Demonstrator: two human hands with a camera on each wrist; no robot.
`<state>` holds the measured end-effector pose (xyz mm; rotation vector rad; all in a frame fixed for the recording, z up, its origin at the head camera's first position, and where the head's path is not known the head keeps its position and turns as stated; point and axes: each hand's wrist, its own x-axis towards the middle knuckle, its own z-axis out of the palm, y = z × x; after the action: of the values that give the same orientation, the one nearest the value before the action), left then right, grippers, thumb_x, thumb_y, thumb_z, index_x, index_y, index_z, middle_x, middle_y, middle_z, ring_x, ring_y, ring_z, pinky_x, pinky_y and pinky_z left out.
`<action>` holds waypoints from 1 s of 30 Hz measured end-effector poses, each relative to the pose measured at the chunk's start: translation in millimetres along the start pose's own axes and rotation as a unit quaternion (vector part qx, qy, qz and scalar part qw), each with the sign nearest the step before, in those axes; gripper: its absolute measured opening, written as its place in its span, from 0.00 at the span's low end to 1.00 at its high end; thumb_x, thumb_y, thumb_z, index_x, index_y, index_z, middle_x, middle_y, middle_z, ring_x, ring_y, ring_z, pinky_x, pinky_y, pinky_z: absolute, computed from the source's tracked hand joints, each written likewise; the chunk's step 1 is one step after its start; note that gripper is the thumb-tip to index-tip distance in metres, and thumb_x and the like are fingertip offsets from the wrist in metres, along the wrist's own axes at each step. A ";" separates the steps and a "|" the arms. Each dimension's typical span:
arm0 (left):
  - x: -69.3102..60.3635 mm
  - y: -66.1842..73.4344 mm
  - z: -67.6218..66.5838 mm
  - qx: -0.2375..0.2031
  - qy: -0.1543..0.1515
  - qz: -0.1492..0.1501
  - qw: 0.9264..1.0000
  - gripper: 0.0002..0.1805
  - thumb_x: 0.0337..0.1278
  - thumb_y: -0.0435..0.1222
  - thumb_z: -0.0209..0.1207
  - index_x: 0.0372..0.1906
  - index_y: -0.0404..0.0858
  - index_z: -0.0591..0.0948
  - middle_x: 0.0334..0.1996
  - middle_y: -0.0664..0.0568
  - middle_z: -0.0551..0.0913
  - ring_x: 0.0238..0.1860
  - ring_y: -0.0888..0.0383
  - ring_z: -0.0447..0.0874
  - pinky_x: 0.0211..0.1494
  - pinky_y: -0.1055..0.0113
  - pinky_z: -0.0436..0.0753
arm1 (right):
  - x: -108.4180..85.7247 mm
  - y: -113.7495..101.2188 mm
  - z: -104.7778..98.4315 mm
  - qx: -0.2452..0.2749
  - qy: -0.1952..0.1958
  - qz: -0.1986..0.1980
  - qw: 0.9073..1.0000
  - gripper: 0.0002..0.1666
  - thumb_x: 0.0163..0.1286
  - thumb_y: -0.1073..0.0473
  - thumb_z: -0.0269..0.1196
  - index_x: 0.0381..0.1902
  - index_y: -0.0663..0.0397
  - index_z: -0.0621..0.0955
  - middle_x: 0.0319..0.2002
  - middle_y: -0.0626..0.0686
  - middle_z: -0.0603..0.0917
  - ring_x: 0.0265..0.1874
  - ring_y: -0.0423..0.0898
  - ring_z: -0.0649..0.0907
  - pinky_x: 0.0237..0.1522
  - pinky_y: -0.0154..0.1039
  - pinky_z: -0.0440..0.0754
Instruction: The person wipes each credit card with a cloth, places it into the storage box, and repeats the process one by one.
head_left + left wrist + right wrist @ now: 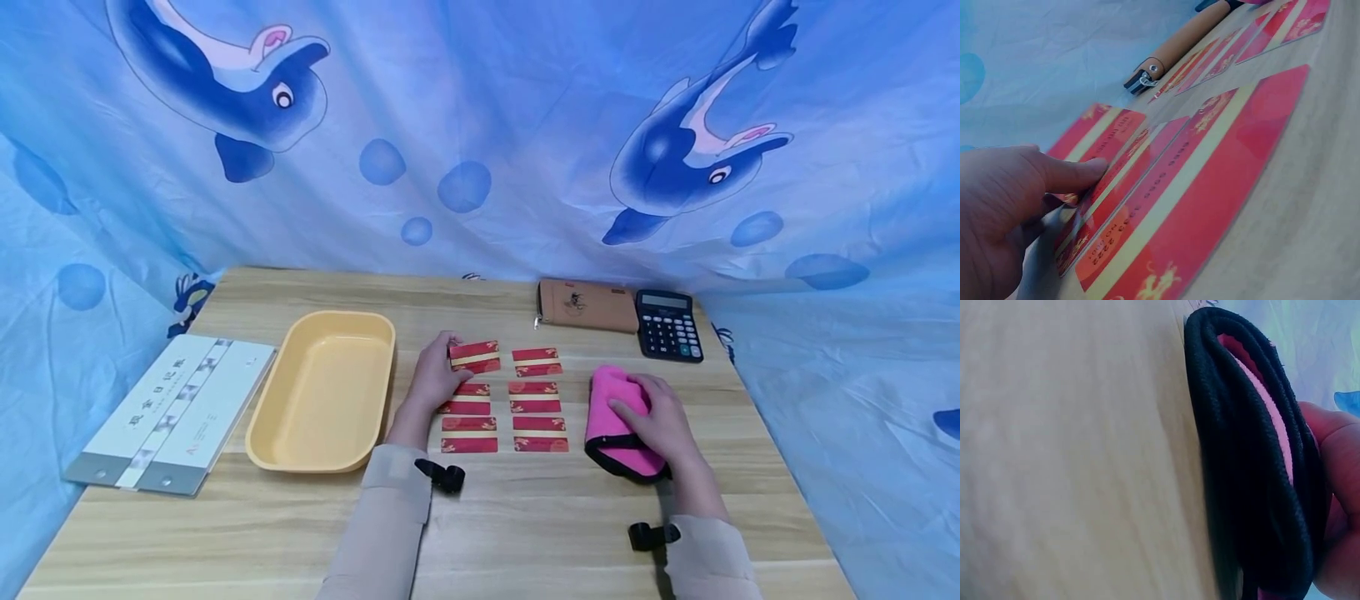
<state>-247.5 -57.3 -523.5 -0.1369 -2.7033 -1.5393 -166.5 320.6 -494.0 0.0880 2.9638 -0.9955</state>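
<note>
My left hand (435, 375) pinches the far-left red and gold card (475, 357), which is tilted up off the table; in the left wrist view the thumb of my hand (1004, 206) lies on that card (1097, 134). Several like cards lie flat in two columns, among them a near-left card (468, 435) and a near-right card (540, 434). To their right, my right hand (663, 421) grips a folded pink cloth (617, 392) with black edging. The right wrist view shows the dark edge of the cloth (1241, 437) and part of my hand (1341, 487).
A yellow tray (322, 400) stands left of the cards, with a white binder (180, 408) beside it at the far left. Along the back right lie a brown wallet (592, 306) and a black calculator (668, 326). A blue dolphin-printed curtain (525, 108) hangs behind the table (525, 533).
</note>
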 end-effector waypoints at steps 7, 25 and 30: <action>-3.9 3.0 1.2 -0.039 0.046 0.036 0.998 0.23 0.55 0.26 0.71 0.57 0.34 0.83 0.44 0.44 0.87 0.42 0.51 0.84 0.47 0.57 0.85 | -2.4 -10.8 1.2 -0.033 0.031 -0.001 0.999 0.47 0.68 0.36 0.66 0.74 0.58 0.67 0.72 0.69 0.61 0.68 0.70 0.65 0.65 0.71 0.67; -34.4 56.8 -7.9 -0.285 0.008 -0.108 0.952 0.15 0.66 0.34 0.65 0.56 0.37 0.85 0.45 0.44 0.89 0.46 0.40 0.89 0.51 0.56 0.88 | -2.5 -19.1 2.8 -0.062 -0.018 -0.020 0.998 0.46 0.71 0.44 0.65 0.76 0.62 0.62 0.72 0.70 0.62 0.69 0.70 0.64 0.68 0.69 0.65; -45.9 80.4 -19.6 -0.298 0.019 -0.112 0.948 0.18 0.70 0.35 0.62 0.61 0.36 0.82 0.51 0.42 0.86 0.45 0.43 0.90 0.53 0.59 0.87 | 0.6 -18.1 6.9 -0.066 -0.017 -0.020 0.997 0.57 0.66 0.29 0.63 0.77 0.62 0.60 0.73 0.70 0.62 0.70 0.69 0.63 0.68 0.71 0.64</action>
<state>-194.9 -36.2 -447.8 0.1956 -2.1905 -2.3495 -168.1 302.1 -488.6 0.0095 3.0006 -0.7936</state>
